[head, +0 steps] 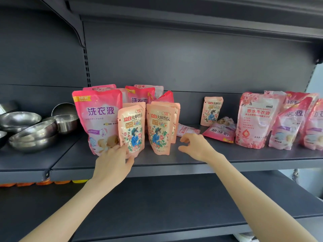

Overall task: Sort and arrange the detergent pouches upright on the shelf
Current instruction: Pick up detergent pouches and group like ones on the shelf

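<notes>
Four peach pouches (132, 128), roughly twelve pink pouches (97, 117), about seven steel bowls (20, 118)

Person, two limbs in view — left hand (113, 159) and right hand (194, 145), both bare. Left forearm (75, 203): bare along its whole visible length, slim, narrowing to the wrist. Right forearm (253, 194): likewise bare, slim, smooth. Fingers (184, 137): slender — nails too small to make out. Both arms cut off by the view's lower edge.
</notes>
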Action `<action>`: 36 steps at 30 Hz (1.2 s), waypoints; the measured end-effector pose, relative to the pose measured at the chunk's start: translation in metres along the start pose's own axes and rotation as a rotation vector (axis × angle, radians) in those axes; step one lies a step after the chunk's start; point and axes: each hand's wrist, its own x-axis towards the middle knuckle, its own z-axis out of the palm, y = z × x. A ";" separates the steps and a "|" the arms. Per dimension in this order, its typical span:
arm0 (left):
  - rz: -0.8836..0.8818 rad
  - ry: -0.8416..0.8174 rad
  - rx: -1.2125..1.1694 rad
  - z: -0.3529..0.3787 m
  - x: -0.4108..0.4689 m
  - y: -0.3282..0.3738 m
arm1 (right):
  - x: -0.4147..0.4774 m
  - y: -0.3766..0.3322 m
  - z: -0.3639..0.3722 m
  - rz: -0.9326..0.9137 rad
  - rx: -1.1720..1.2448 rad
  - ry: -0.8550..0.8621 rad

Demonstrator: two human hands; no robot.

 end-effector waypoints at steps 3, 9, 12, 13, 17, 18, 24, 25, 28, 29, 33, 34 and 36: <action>0.078 -0.013 -0.077 -0.003 0.009 0.032 | 0.003 0.015 -0.017 -0.009 -0.040 0.051; 0.224 -0.017 -0.251 0.026 0.037 0.109 | 0.021 0.062 -0.046 -0.020 -0.026 0.125; 0.233 -0.042 -0.310 0.054 0.058 0.147 | 0.037 0.088 -0.055 -0.036 -0.010 0.147; 0.219 -0.052 -0.315 0.064 0.066 0.158 | 0.044 0.098 -0.058 -0.045 -0.009 0.144; 0.136 -0.153 -0.256 0.112 0.104 0.192 | 0.077 0.135 -0.059 -0.073 -0.003 0.101; 0.107 -0.194 -0.229 0.123 0.114 0.197 | 0.085 0.143 -0.058 -0.083 -0.001 0.086; 0.040 -0.405 -0.222 0.156 0.162 0.209 | 0.133 0.166 -0.047 -0.168 0.008 -0.025; 0.022 -0.433 -0.221 0.158 0.165 0.209 | 0.140 0.169 -0.046 -0.180 0.008 -0.048; -0.007 -0.435 -0.179 0.163 0.168 0.208 | 0.155 0.178 -0.040 -0.199 0.001 -0.122; 0.007 -0.425 -0.165 0.164 0.167 0.207 | 0.158 0.181 -0.037 -0.204 0.001 -0.134; 0.066 -0.466 -0.268 0.164 0.164 0.196 | 0.163 0.190 -0.030 -0.259 0.025 -0.175; 0.086 -0.495 -0.273 0.162 0.164 0.194 | 0.164 0.191 -0.030 -0.270 0.044 -0.192; 0.112 -0.522 -0.258 0.159 0.163 0.194 | 0.165 0.193 -0.028 -0.294 0.025 -0.202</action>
